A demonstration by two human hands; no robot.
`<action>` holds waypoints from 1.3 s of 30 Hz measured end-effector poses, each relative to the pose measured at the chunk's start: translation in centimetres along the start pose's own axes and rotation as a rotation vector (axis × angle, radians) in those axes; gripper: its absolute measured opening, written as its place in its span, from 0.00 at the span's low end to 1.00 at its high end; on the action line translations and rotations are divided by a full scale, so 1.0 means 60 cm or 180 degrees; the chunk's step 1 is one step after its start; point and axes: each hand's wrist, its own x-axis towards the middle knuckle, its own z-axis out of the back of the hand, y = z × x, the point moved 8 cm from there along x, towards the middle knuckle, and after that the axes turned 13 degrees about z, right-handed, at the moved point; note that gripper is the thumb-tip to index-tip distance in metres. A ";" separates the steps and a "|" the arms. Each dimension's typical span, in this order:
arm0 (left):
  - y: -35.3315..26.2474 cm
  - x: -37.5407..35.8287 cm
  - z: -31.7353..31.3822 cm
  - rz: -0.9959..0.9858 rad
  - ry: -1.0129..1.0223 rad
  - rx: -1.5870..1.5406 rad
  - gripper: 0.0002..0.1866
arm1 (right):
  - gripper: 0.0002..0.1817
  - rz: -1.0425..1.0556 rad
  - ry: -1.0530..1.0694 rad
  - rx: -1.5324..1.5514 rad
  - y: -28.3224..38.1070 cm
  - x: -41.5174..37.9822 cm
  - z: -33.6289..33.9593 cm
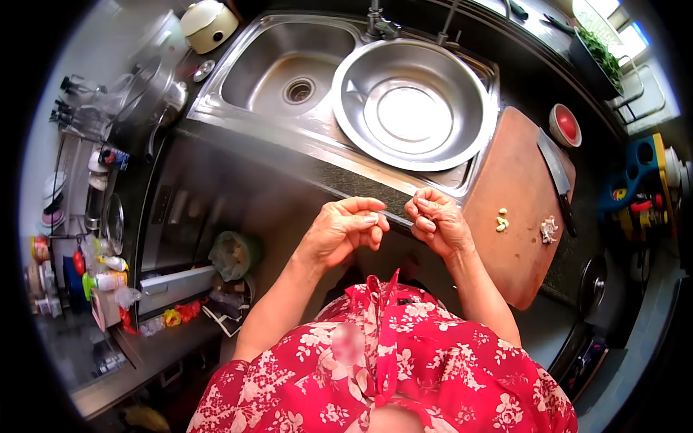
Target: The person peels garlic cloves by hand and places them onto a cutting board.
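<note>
My left hand [350, 229] is raised in front of the counter edge, fingers curled and thumb drawn in against them; anything between them is too small to make out. Close by on the right, my right hand [440, 224] is closed in a pinch, and what its fingertips hold is hidden. Several peeled garlic cloves [502, 219] lie on the brown cutting board [498, 169] beside my right hand. Garlic skins [548, 229] form a small heap nearer the board's right edge. A knife [554, 169] with a black handle rests along that edge.
A large steel basin [346, 119] sits over the right part of the double sink [249, 86]. Beyond the board stands a small bowl [564, 126] with a red inside. A pot lid [593, 283] is at the right, and a lined bin [234, 254] is low on the left.
</note>
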 end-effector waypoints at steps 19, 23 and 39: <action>0.133 0.242 -0.247 -0.0810 0.0024 0.3800 0.07 | 0.09 0.1634 -0.1556 -0.0079 0.256 -0.301 0.278; 0.140 0.255 -0.236 -0.0022 -0.0250 0.3340 0.08 | 0.07 0.1737 -0.2403 -0.2230 0.326 -0.307 0.297; 0.113 0.202 -0.191 0.0121 -0.0530 0.1950 0.09 | 0.06 0.2375 -0.1534 -0.6329 0.368 -0.220 0.192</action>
